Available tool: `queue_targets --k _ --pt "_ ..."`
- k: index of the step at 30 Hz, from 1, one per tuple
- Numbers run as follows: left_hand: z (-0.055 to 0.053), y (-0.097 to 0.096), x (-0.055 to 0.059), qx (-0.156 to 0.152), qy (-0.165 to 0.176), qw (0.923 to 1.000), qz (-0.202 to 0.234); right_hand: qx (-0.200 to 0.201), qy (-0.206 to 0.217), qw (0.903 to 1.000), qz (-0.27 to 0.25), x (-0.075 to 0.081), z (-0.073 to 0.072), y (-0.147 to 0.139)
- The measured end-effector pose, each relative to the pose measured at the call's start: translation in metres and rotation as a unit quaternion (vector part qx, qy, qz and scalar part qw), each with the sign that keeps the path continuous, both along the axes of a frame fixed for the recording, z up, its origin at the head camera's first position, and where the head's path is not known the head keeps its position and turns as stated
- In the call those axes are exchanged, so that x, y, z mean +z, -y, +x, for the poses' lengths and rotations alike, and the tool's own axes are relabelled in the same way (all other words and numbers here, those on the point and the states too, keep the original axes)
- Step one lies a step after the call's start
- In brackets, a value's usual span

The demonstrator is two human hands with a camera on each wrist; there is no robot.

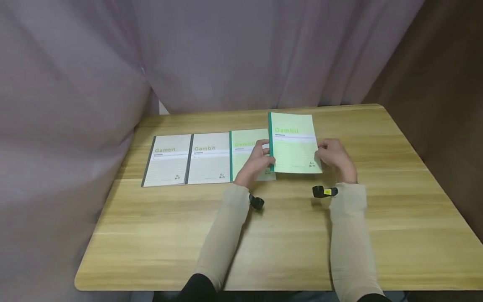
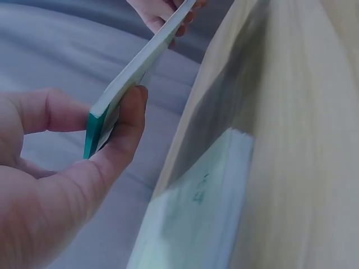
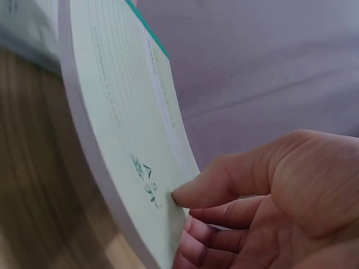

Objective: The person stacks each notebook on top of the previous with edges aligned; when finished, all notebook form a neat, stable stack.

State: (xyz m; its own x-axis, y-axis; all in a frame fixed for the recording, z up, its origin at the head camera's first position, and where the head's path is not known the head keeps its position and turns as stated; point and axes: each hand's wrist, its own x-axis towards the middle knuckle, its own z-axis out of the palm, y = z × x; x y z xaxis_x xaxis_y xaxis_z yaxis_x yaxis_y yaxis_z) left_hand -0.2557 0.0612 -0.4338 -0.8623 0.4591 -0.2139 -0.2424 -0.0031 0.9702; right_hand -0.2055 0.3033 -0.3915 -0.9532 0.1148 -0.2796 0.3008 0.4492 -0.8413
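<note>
A green notebook with a dark green spine and "Gambit" on its cover is held up off the table by both hands. My left hand pinches its spine edge, thumb on one face and fingers on the other in the left wrist view. At the opposite edge, my right hand grips it, the thumb lying on the cover near the corner print. Just below and left lies a second green notebook, partly hidden by the left hand and the raised one.
Two white notebooks with dark grey spines, one at far left and one beside it, lie in a row with the second green one on the wooden table. Grey curtains hang behind and to the left.
</note>
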Motion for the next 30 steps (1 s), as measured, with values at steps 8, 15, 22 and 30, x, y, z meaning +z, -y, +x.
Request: queue_targets --k 8,15,22,30 --pt "-0.003 0.019 0.000 0.011 -0.010 0.9998 -0.010 0.009 -0.022 0.9988 0.044 -0.002 -0.002 0.021" --pt "-0.007 0.042 -0.002 0.012 -0.014 0.9997 -0.016 0.026 -0.034 0.9977 0.053 -0.006 -0.011 0.040" --pt "-0.003 0.065 -0.002 0.023 -0.019 0.9984 -0.047 0.032 -0.034 0.9978 0.046 -0.011 -0.016 0.061" --pt "-0.005 0.080 -0.003 0.037 -0.023 0.9963 -0.074 0.045 -0.046 0.9956 0.068 -0.008 -0.023 0.078"
